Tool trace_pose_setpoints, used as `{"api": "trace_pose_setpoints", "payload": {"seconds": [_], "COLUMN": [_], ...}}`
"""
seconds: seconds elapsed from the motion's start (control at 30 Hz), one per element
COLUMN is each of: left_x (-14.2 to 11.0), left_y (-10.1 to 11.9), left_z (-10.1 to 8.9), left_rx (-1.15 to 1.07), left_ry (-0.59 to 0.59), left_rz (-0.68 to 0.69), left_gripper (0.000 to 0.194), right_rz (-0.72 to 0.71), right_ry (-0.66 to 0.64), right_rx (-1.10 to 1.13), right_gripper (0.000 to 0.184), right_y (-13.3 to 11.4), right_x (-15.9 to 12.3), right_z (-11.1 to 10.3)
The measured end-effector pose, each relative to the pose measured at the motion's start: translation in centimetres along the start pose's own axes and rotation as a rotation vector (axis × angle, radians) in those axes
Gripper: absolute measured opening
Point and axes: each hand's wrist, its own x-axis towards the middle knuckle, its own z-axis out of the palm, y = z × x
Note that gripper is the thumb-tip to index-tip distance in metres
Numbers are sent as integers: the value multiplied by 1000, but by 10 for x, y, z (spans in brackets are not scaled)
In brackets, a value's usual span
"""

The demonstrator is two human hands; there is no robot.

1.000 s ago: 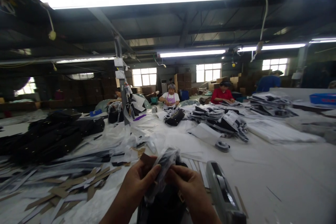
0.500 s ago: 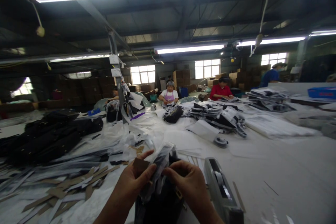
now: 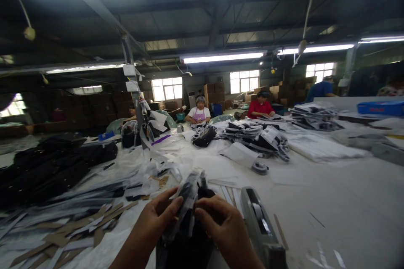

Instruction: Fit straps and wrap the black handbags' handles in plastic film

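A black bag [image 3: 186, 254] stands at the bottom centre, directly in front of me. Clear plastic wrap [image 3: 188, 195] covers the dark strap or handle that rises from its top. My left hand [image 3: 153, 222] grips this wrapped part from the left, thumb on the near side. On the other side, my right hand [image 3: 225, 225] is closed in a pinch against the bag's top, close to the edge of the wrap. What lies between its fingertips is hidden. A grey tape dispenser [image 3: 260, 222] sits just right of my right hand.
Cardboard strips [image 3: 72, 227] lie scattered at the left, below a heap of black bags [image 3: 47, 168]. Wrapped bags [image 3: 252, 134] are piled across the table [image 3: 322, 193]. A metal post [image 3: 134, 88] rises at left centre. Co-workers sit across the table.
The brown card piece that showed by my left fingers is out of sight. Both hands stay at the bag, and the whole view has shifted slightly.
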Motion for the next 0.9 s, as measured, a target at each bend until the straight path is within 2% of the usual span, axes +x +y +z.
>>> {"api": "trace_pose_setpoints", "payload": {"seconds": [0.13, 0.23, 0.33, 0.43, 0.53, 0.67, 0.8, 0.9], "left_x": [4, 6, 8, 8, 9, 12, 13, 13], "left_y": [-3, -1, 4, 8, 12, 12, 10, 11], "left_z": [1, -2, -5, -7, -8, -10, -9, -9], "left_rx": [1, -84, -181, -244, -298, -314, -312, -300], "left_ry": [2, -64, -77, -56, -7, 26, -3, -8], "left_rz": [-36, -79, -108, -114, -103, -126, -138, -151], "left_gripper": [55, 65, 73, 77, 76, 74, 74, 76], "right_rz": [-14, -40, -12, 58, 138, 220, 214, 165], "right_ry": [22, 17, 10, 37, 122, 282, 274, 334], "right_rx": [39, 60, 12, 10, -33, -318, -600, -597], "right_gripper": [16, 16, 12, 15, 29, 44, 35, 24], "right_y": [-3, 0, 6, 18, 38, 75, 111, 120], "right_x": [-1, -1, -3, -7, -12, -10, 3, 13], "right_z": [10, 16, 16, 5, -17, -47, -55, -54]}}
